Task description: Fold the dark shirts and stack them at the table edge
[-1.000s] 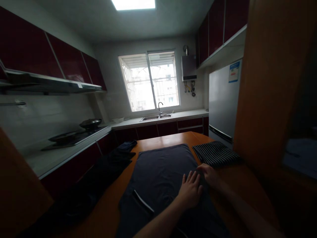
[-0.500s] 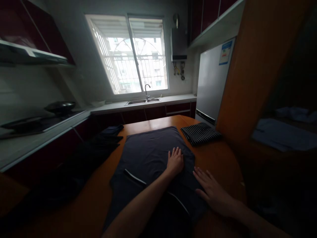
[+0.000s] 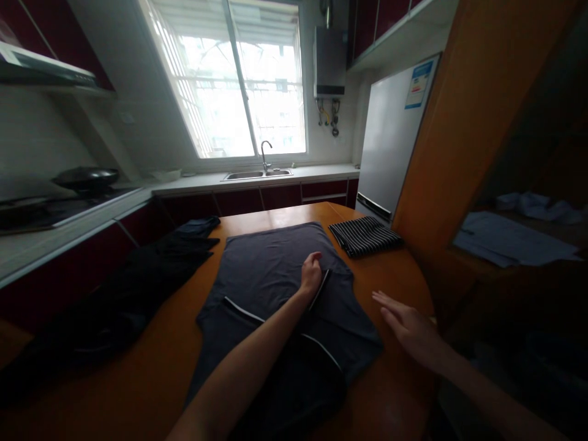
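Head view: your grey shirt (image 3: 261, 263) lies spread on the table (image 3: 390, 275), from the centre to the bottom of the frame. Your left hand (image 3: 312, 272) is over it near the centre, fingers curled, beside a white-edged strip (image 3: 320, 289); you can't tell whether it pinches anything. Your right hand (image 3: 410, 327), right of centre, has its fingers straight and holds nothing. A folded striped cloth (image 3: 365, 237) lies beyond it, and dark clothes (image 3: 138, 275) fill the lower left.

Left forearm (image 3: 250, 364) hides some grey garment (image 3: 271, 248); range hood (image 3: 43, 70) cropped.
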`<state>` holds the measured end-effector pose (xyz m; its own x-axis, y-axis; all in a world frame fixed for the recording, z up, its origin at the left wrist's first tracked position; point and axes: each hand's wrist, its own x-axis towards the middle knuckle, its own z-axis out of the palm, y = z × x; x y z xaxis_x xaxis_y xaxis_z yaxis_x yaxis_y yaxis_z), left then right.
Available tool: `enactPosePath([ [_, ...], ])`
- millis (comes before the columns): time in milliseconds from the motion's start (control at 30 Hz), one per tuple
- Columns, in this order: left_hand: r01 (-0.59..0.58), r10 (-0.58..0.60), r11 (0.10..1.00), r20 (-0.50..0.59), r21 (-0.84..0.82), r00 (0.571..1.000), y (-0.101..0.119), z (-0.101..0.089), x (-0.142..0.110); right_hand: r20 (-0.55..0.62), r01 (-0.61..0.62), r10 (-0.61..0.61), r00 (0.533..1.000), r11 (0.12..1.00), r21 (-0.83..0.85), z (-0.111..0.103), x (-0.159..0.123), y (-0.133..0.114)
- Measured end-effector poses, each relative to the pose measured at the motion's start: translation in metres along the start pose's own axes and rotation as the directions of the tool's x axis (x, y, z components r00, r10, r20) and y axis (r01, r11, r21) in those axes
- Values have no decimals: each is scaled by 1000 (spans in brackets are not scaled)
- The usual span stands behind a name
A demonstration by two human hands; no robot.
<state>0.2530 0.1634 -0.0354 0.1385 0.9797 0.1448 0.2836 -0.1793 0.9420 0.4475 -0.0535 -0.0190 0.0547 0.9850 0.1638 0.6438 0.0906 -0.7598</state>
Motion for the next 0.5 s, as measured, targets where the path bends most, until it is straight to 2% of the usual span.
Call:
enactPosePath([
  [67, 54, -56, 995, -26, -86, 998, 4, -4, 7, -31, 46, -46, 998, 999, -10, 10, 28, -8],
  [133, 103, -105, 984, -4, -149, 995, 13, -11, 14, -39, 114, -114, 993, 993, -5, 18, 58, -19],
  [233, 145, -135, 969, 65, -200, 989, 36, -37, 21, -68, 167, -168, 984, 986, -9, 25, 103, -34],
  [300, 138, -112, 958, 115, -250, 987, 53, -67, 21, -103, 193, -195, 975, 981, -31, 26, 132, -43],
  [400, 76, -17, 930, 167, -359, 986, 72, -130, 12, -123, 239, -246, 961, 969, -68, 29, 168, -50],
  [500, 15, -4, 941, 33, -338, 999, 73, -198, -10, -123, 257, -264, 957, 964, -71, 39, 189, -49],
])
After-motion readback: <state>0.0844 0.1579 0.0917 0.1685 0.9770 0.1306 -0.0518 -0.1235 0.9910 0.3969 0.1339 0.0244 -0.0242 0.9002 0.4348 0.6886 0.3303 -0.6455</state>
